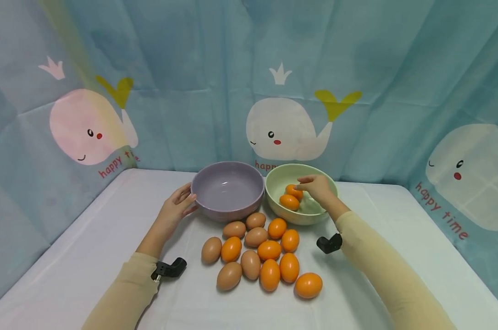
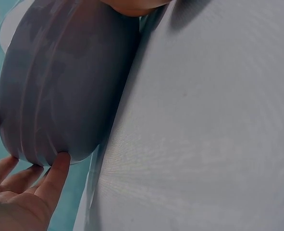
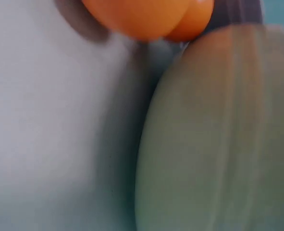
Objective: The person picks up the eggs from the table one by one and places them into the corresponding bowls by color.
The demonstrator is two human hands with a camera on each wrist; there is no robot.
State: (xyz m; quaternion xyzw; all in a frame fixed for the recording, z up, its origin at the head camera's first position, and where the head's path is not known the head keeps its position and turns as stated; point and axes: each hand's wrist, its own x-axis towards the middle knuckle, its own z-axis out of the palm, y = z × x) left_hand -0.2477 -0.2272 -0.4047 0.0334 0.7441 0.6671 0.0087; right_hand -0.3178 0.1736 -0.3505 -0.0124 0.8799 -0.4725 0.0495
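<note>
My left hand (image 1: 176,208) is at the left side of a purple bowl (image 1: 228,215). In the left wrist view its fingertips touch the bowl's outer wall, fingers fairly straight. My right hand (image 1: 318,188) reaches over the rim into a light green bowl (image 1: 302,219). Its fingertips are at the upper orange egg (image 1: 293,191), apparently without closing round it. Another orange egg (image 1: 289,202) lies against that one in the bowl. The right wrist view shows the green bowl's outer wall (image 3: 194,144) but not the fingers.
In front of the bowls, brown eggs (image 1: 251,265) and orange eggs (image 1: 269,275) lie mixed in a loose group on the white table (image 1: 183,302). The two bowls stand side by side near a blue whale-print curtain (image 1: 216,91). A black wrist camera (image 1: 170,269) sits on each sleeve.
</note>
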